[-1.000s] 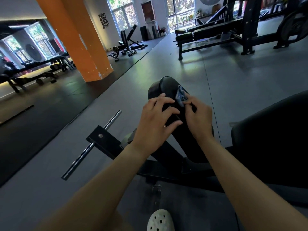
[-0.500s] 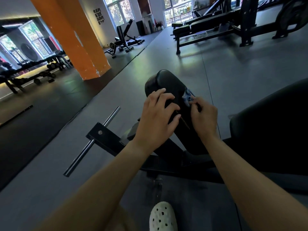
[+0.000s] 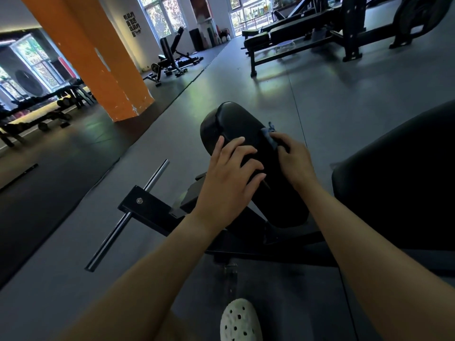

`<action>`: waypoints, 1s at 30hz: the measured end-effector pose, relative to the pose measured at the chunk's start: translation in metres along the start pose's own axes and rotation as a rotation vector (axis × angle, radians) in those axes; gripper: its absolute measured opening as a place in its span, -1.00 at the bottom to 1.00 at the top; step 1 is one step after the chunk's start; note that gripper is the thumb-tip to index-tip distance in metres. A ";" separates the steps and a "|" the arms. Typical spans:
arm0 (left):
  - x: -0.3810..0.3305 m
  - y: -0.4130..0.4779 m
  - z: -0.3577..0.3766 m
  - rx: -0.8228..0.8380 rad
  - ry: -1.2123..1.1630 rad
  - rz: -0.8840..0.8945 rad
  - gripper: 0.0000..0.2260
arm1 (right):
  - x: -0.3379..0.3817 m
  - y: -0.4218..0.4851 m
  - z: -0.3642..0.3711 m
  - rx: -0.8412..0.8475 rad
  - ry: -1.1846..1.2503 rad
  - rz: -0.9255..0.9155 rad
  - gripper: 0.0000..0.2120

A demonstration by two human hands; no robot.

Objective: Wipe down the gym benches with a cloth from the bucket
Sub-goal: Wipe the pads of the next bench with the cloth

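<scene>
On the far left of the gym floor stands an orange pillar (image 3: pixel 98 57), and nearer in a steel bar (image 3: pixel 128 215) juts from the frame of the bench being worked on. Next comes the left hand (image 3: pixel 229 173), laid on the small black pad (image 3: pixel 234 119) with its fingers spread apart and lightly bent, steadying the pad rather than gripping it. Just to its right the blue cloth (image 3: pixel 268 135) lies bunched against the pad's upper right flank. The right hand (image 3: pixel 293 158) has its fingers curled tight round the cloth, pressing it to the vinyl. Further right, a larger black pad (image 3: pixel 394 180) fills the edge of view. No bucket shows.

The step in hand looks to be wiping this small pad along its right side, near the rounded top. The task seems well short of done, since the larger pad likely waits its turn. The next move calls for a firm stroke of the cloth down or round the pad's curve, with the left hand bracing so the pad does not swing. That hand would then need to shift off so the patch beneath it gets wiped too.
</scene>
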State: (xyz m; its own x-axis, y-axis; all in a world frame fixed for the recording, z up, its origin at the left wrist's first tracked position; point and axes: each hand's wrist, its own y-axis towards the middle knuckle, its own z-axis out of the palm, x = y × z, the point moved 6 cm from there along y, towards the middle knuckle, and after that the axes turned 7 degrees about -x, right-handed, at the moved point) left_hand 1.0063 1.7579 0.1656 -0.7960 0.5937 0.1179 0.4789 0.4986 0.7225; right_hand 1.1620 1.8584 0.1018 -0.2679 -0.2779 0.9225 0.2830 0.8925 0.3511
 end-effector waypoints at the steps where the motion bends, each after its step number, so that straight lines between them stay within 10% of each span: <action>1: 0.000 -0.001 0.001 0.005 0.009 0.004 -0.86 | -0.010 -0.003 -0.004 -0.007 -0.011 0.040 -0.58; 9: -0.006 -0.004 0.004 0.060 0.043 0.028 -0.74 | -0.078 -0.042 -0.033 0.059 -0.098 0.353 -0.52; 18: -0.007 -0.004 -0.001 0.082 0.060 0.037 -0.74 | 0.027 -0.048 -0.011 0.107 -0.034 0.010 -0.58; 26: 0.017 -0.004 -0.026 -0.043 -0.005 -0.098 -0.74 | -0.007 -0.075 -0.020 0.004 -0.088 0.198 -0.60; 30: 0.034 -0.009 -0.030 -0.044 -0.068 -0.175 -0.61 | 0.059 -0.068 0.001 0.079 0.012 -0.002 -0.61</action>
State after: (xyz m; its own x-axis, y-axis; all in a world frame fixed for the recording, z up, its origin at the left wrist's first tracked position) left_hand 0.9640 1.7546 0.1840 -0.8383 0.5421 -0.0573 0.3172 0.5706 0.7575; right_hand 1.1255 1.7815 0.1319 -0.2574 -0.2835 0.9238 0.2087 0.9171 0.3396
